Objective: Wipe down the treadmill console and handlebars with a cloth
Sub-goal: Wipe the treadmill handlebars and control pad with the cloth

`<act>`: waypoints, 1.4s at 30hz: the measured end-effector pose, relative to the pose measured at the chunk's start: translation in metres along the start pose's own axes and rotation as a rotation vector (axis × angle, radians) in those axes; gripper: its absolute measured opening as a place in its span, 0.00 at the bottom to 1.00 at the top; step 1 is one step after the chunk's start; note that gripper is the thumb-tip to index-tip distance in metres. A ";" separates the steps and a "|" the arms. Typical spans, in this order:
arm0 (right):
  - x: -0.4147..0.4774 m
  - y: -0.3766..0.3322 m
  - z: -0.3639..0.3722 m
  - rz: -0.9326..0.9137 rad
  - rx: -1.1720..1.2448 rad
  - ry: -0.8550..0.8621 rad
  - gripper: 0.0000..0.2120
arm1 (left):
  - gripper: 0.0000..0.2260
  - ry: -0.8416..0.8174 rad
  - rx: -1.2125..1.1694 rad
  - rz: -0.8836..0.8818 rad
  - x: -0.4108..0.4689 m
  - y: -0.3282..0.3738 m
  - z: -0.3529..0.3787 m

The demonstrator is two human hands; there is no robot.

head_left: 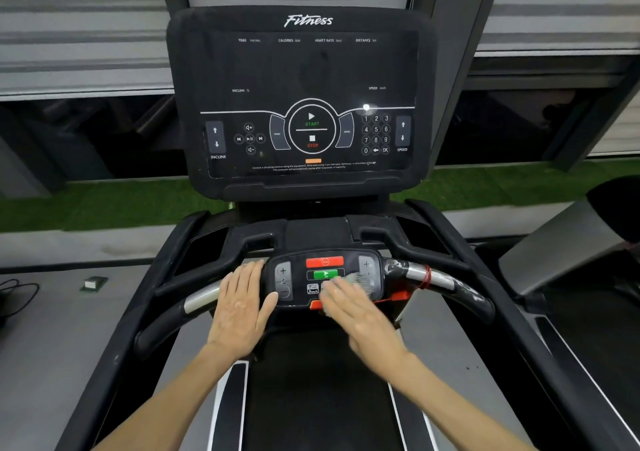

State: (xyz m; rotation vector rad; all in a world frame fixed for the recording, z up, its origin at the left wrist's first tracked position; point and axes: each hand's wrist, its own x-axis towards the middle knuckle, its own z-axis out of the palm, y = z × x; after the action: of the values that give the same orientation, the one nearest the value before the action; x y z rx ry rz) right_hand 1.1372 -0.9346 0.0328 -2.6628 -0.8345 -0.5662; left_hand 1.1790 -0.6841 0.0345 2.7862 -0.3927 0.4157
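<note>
Cloth point(362, 281) under right hand point(356, 315), panel point(299, 277) right edge

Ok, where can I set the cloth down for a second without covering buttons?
Free: the flat black shelf between console and button pod, and the dark pocket either side of it; also the grey surface left of the treadmill, past the small box. Crowded: the pod, left hand at its edge, right hand pressing the cloth on it.
</note>
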 end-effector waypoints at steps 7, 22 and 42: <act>0.030 -0.043 0.014 -0.150 -0.060 -0.013 0.27 | 0.29 -0.010 -0.009 0.004 -0.001 -0.002 -0.003; 0.034 -0.050 0.018 -0.091 -0.107 -0.002 0.28 | 0.29 -0.018 -0.014 0.011 0.001 -0.004 -0.002; 0.056 -0.054 0.027 0.154 -0.039 0.133 0.44 | 0.29 -0.039 -0.030 0.027 0.000 -0.010 0.006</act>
State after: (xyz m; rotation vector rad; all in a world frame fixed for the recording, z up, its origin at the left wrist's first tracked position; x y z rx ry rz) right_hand 1.1548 -0.8544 0.0426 -2.6603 -0.5807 -0.7173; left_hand 1.1837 -0.6768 0.0265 2.7660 -0.4428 0.3588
